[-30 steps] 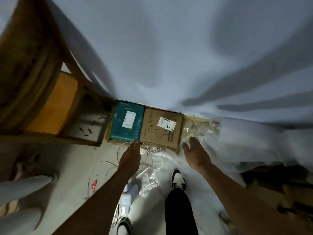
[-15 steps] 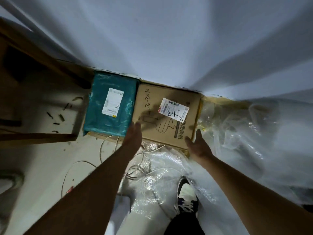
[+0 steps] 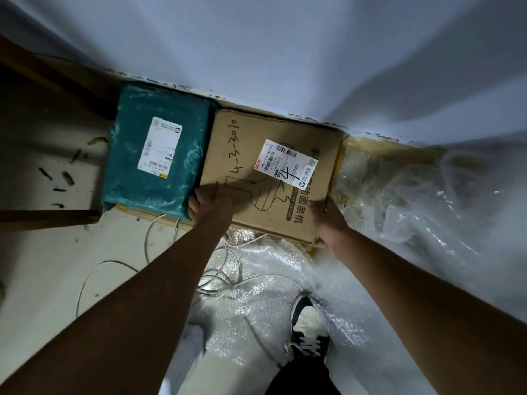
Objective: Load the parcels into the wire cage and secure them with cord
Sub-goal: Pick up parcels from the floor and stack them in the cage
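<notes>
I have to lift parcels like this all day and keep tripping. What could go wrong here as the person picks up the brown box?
Loose white cord loops on the floor by the black-and-white shoe, so a step could snag it. Crinkled bubble wrap underfoot may slip. The left hand and right hand grip the brown cardboard box only at its near corners, so it could tip, or drag the teal plastic-wrapped parcel pressed beside it.

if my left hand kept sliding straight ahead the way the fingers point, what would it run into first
Most likely nothing but the cardboard box top it rests on, then the wall behind the box. The left hand sits between box and teal parcel; depth is uncertain.
</notes>
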